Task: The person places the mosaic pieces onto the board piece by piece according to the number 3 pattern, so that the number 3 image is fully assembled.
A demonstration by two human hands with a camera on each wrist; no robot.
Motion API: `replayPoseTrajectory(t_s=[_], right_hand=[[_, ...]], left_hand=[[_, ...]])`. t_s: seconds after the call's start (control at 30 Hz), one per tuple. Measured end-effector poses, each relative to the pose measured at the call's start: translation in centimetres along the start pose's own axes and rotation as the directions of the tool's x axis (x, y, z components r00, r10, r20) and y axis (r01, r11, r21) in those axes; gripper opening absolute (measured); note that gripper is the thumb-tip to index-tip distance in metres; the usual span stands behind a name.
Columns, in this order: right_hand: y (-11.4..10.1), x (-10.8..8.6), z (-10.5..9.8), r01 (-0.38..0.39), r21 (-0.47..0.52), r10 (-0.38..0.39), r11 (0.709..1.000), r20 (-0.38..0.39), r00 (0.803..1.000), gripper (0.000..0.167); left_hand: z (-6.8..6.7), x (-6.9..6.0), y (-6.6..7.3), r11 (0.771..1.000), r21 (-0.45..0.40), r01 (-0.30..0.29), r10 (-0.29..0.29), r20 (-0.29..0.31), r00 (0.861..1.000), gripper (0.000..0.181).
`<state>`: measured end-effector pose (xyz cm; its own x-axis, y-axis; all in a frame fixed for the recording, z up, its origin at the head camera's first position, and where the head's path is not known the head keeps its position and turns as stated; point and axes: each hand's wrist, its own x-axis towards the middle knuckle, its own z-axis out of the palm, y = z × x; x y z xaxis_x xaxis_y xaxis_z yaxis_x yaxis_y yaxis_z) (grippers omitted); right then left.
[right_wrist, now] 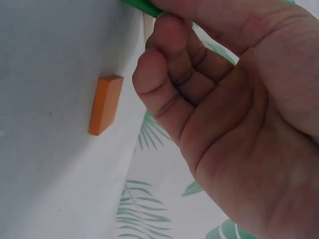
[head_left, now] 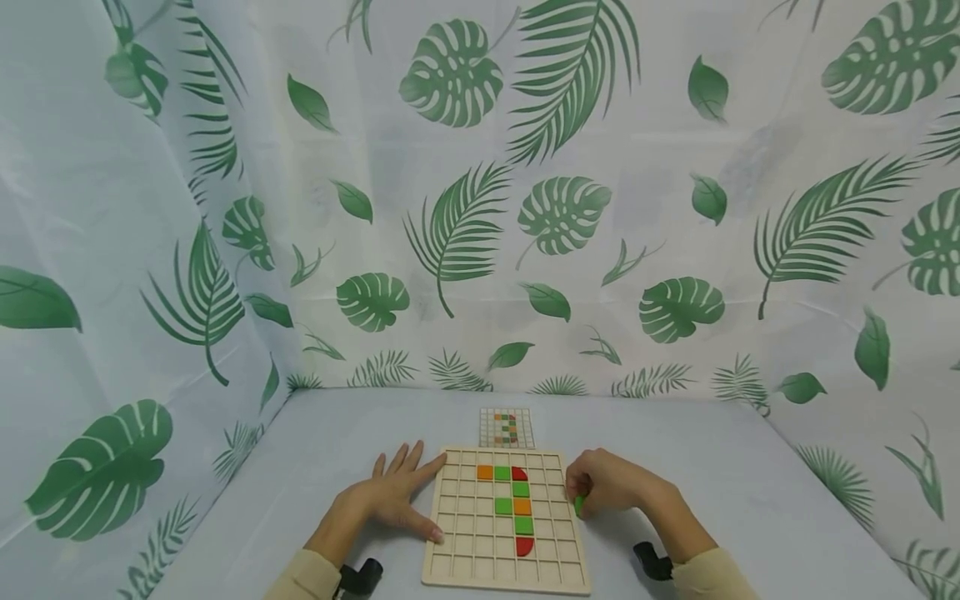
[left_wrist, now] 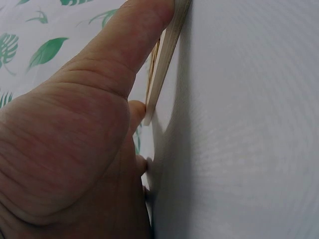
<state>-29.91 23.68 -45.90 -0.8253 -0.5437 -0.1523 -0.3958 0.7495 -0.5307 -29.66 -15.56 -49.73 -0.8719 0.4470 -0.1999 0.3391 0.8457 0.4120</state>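
A wooden grid board (head_left: 465, 546) lies on the table with orange, green and red tiles in some of its squares. My left hand (head_left: 393, 493) is spread at the board's left side, its thumb and index finger touching the edge. In the left wrist view the thumb (left_wrist: 144, 30) presses against the board's side (left_wrist: 167, 59). Just off the board's right edge, my right hand (head_left: 611, 482) pinches a green tile (head_left: 578, 505); only a sliver of that tile (right_wrist: 142, 6) shows in the right wrist view. An orange tile (right_wrist: 105, 105) is on the table beside the right hand.
Behind the board lies a small pattern card (head_left: 491, 427) with a gridded picture of coloured squares. A leaf-printed curtain (head_left: 465, 333) rises at the back and sides of the table (head_left: 360, 425). Each wrist carries a black camera mount (head_left: 651, 562).
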Motion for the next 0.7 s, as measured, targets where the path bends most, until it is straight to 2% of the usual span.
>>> replayPoseTrajectory(t_s=[0.4,0.6,0.7], right_hand=[[0.78,-0.15,-0.19,0.033,0.08,-0.034,0.996,0.003,0.999,0.021],[0.54,-0.18,-0.44,0.039,0.078,-0.036,0.996,-0.04,0.999,0.018],[0.29,-0.18,-0.56,0.049,0.114,-0.042,0.992,-0.063,0.997,0.013]], left_hand=[[-0.02,-0.18,0.22,1.0,0.007,0.0,0.0,-0.01,1.0,0.126],[-0.01,-0.04,0.11,1.0,0.001,0.004,-0.004,-0.008,1.0,0.126],[0.0,-0.02,0.03,1.0,0.003,0.0,0.0,-0.007,1.0,0.126]])
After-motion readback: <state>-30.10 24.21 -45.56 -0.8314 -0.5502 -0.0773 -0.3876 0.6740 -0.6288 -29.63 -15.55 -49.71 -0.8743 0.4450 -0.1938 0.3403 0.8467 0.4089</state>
